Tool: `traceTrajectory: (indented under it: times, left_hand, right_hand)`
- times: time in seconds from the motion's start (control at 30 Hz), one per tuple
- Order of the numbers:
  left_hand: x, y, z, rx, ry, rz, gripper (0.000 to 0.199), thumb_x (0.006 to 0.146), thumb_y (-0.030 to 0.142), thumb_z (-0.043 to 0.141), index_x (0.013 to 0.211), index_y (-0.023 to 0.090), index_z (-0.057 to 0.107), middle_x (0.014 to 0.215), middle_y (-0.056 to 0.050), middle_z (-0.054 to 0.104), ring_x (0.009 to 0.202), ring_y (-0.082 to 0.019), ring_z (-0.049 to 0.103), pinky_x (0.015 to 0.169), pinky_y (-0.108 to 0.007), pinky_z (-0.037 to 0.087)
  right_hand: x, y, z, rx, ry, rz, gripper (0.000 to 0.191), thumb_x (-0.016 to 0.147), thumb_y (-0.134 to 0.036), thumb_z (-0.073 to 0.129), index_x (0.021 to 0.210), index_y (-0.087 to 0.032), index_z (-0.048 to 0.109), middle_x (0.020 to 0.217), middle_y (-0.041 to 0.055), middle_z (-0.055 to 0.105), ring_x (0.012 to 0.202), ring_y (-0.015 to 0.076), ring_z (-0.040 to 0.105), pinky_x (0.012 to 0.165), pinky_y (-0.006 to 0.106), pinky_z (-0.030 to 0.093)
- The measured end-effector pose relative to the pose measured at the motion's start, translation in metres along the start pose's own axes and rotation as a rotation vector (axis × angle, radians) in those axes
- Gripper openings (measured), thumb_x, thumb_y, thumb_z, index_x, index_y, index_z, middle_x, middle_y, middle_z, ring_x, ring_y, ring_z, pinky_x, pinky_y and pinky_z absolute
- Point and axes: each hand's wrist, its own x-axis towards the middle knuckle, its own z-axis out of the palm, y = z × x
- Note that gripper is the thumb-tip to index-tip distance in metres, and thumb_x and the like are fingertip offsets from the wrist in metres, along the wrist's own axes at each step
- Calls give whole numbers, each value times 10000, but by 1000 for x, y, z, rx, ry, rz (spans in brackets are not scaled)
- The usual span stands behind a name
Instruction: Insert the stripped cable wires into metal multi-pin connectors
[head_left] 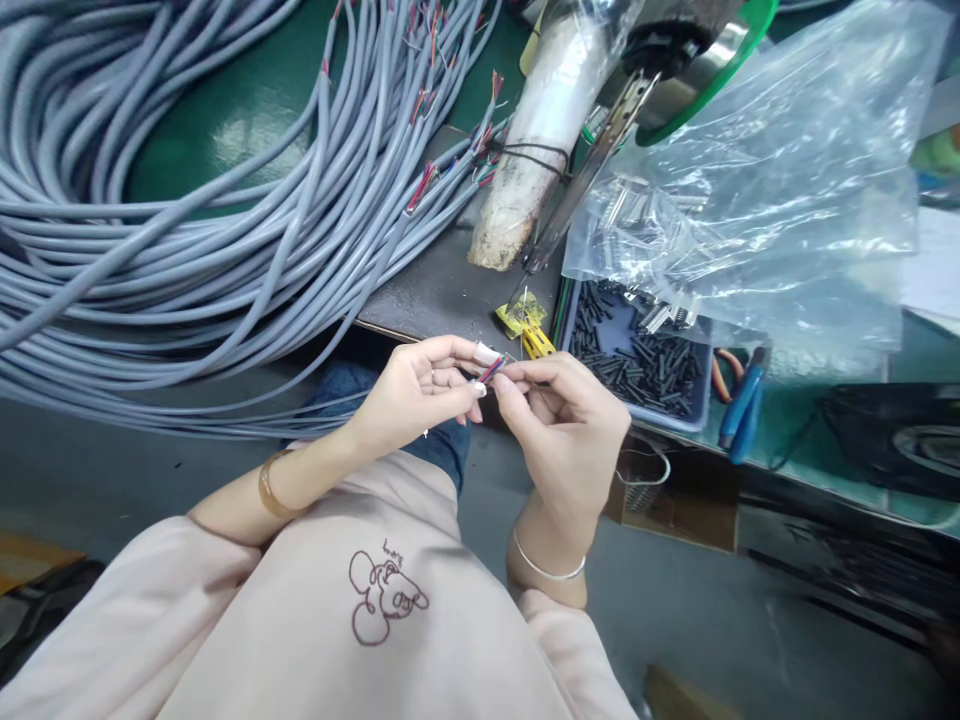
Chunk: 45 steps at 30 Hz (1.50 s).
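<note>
red, blue wires [491, 370] gripped in left hand [412, 392], their ends pinched by right hand [566, 420]

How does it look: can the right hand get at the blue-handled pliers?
Probably yes: the blue-handled pliers lie uncovered beside the tray, though the right hand seems busy with wires.
</note>
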Motion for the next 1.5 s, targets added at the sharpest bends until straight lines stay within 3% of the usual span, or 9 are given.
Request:
traceTrajectory:
  times: [0.27,0.53,0.93,1.2,1.33,1.5]
  left_hand:
    - [2,-2,0,-6,15,-32,272,675,85,737,931,143,665,677,30,704,510,-71,640,523,-172,547]
    - [4,-1,2,-6,25,-21,275,665,61,715,922,141,659,687,28,710,496,-64,632,513,-163,535]
    - [4,-2,-1,-13,-4,-65,285,666,65,750,926,137,660,641,31,702,517,-75,651,539,-165,552]
    - [3,-8,-1,15,-2,-72,260,658,53,713,899,138,665,667,26,712,540,-71,654,548,-158,550]
    - [2,-8,0,52,-7,-66,268,648,39,701,895,139,674,686,30,713,543,-62,647,561,-153,548]
    - [2,-7,3,27,5,-77,263,643,52,709,890,138,684,688,22,727,531,-63,641,557,-160,552]
  right_hand:
    - [2,1,1,-10,-14,13,146,833,-148,677,697,-195,651,643,-57,582,477,53,375,466,212,348]
    - [1,6,1,21,-14,8,133,840,-134,675,723,-196,672,659,-47,604,529,66,465,460,208,308]
    - [5,8,-3,46,-110,2,144,838,-128,668,713,-198,659,643,-60,579,481,55,372,472,223,326]
    - [8,7,-11,-117,-219,-75,144,849,-110,678,749,-209,651,669,-52,610,576,73,511,518,213,362]
    - [10,6,-14,-169,-276,-89,136,826,-103,655,739,-204,631,662,-58,584,548,61,486,504,205,349]
    - [7,5,-10,-110,-222,-58,123,812,-107,638,726,-194,618,651,-72,545,489,39,372,453,200,275]
